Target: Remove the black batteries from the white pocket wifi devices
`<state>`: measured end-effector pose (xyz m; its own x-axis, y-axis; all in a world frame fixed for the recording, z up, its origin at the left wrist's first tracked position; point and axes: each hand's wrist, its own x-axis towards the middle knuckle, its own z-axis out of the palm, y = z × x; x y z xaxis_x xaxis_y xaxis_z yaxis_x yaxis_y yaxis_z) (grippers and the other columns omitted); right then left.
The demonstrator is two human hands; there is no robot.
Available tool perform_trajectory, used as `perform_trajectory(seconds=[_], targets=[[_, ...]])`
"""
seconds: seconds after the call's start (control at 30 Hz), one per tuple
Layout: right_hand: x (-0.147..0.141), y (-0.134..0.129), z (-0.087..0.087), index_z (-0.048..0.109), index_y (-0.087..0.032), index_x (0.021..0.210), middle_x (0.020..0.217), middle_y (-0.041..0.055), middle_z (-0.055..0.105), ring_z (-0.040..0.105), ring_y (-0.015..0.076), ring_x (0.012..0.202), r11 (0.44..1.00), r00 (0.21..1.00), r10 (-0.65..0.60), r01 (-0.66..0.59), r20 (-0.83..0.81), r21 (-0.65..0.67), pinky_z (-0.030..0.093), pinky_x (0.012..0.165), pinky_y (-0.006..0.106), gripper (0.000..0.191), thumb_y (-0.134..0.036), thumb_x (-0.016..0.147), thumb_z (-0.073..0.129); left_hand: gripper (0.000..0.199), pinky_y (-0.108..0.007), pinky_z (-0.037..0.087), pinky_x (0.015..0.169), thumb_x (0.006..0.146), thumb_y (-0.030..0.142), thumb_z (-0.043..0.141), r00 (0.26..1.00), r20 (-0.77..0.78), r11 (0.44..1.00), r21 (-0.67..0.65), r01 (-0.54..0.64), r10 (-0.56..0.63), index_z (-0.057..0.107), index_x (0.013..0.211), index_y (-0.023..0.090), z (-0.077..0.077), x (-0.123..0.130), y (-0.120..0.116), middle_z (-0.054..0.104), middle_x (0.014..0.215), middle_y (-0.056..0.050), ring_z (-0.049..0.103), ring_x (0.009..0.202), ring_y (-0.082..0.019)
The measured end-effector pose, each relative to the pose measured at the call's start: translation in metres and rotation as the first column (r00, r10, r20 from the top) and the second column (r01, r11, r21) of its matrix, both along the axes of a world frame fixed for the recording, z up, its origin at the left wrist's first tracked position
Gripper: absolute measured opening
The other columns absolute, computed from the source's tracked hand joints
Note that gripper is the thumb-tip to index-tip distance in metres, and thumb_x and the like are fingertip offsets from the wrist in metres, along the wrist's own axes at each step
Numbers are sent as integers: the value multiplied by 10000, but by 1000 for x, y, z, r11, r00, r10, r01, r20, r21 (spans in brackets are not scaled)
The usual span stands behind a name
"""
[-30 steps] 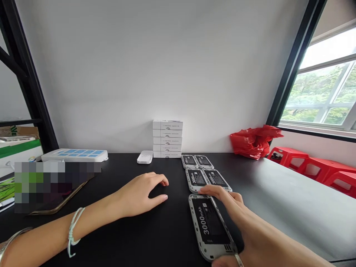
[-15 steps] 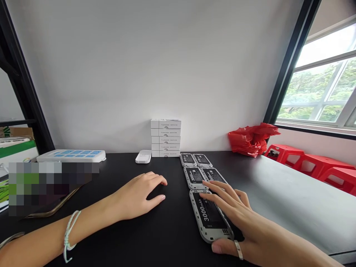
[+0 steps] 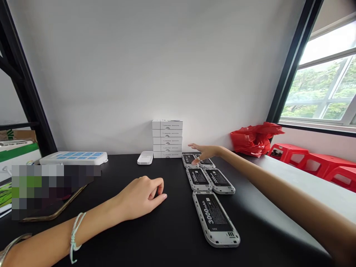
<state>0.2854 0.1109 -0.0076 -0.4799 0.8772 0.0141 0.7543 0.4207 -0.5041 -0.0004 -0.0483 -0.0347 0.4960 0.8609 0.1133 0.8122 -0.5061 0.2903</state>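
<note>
Several grey-framed black 3000mAh battery packs lie flat on the black table (image 3: pixel 172 237) in rows. The nearest pack (image 3: pixel 216 219) lies alone, with nothing touching it. Two packs (image 3: pixel 197 179) sit side by side beyond it. My right hand (image 3: pixel 204 152) is stretched out over the farthest pair, and a far pack (image 3: pixel 188 160) shows beneath the fingers. Whether the hand touches it, I cannot tell. My left hand (image 3: pixel 141 196) rests on the table left of the packs, fingers curled, holding nothing.
A stack of white boxes (image 3: pixel 167 139) stands against the wall, with a small white device (image 3: pixel 145 157) beside it. A white power strip (image 3: pixel 73 158) lies at the left. A red plastic bag (image 3: pixel 256 139) sits at the back right, above red stools (image 3: pixel 289 155) by the window.
My right hand has left the nearest pack and reached forward to the farthest pair. That pack now lies slightly further right. My left hand's fingers have curled in.
</note>
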Motion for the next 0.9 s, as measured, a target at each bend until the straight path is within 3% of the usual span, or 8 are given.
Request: perform_trajectory(seconds=[0.13,0.27,0.43,0.53,0.63,0.73,0.9], targets=[[-2,16,-3,456,-194,1327,1218,140,596,530,321,1163,998,998,-28,25,-47,-66,426,939,430,957,-349,475,863,216,-234,345,526,853,414,448,1000,1,1000,15,13,-13,509,760,229,-2,0,2,469,525,64,478,501,-127],[-4,14,-5,490,-181,1274,1235,159,552,534,321,1125,997,980,-82,82,-181,-8,450,900,411,989,-277,377,896,221,-233,349,524,853,418,448,1000,5,1000,18,8,-8,514,763,228,-2,0,2,462,517,68,466,486,-120],[-12,10,-3,469,-218,1170,1170,101,552,604,219,923,971,872,-130,207,-472,116,500,785,363,677,-315,588,801,185,-251,399,554,848,411,477,999,47,1000,5,23,-23,521,825,233,-1,-2,6,541,573,61,526,539,-135],[-25,3,-1,444,-242,1077,1059,53,595,617,170,843,963,793,-121,239,-597,122,515,732,323,509,-317,675,748,304,-291,477,683,814,433,549,986,166,993,115,5,-24,494,1055,256,1,-1,20,637,881,14,611,771,-174],[-47,-8,-6,462,-229,903,882,15,636,635,148,751,986,782,-80,154,-618,67,527,639,279,369,-320,687,748,789,-372,460,914,693,546,669,971,235,968,250,-7,-54,307,1341,279,2,2,42,432,1357,-72,481,1185,-261],[-69,-18,-20,473,-201,731,701,0,637,643,156,675,1000,828,-20,29,-560,8,516,556,258,329,-287,650,779,1126,-434,386,1019,555,640,728,980,192,985,169,28,-61,150,1443,259,0,4,67,200,1517,-112,332,1318,-336],[-86,-28,-39,596,-187,783,736,10,680,646,162,722,993,901,117,-99,-417,67,504,637,276,178,-272,706,732,972,-410,408,988,548,680,701,991,118,997,-24,70,-67,384,1357,244,-5,0,91,441,1392,-93,429,1251,-338]])
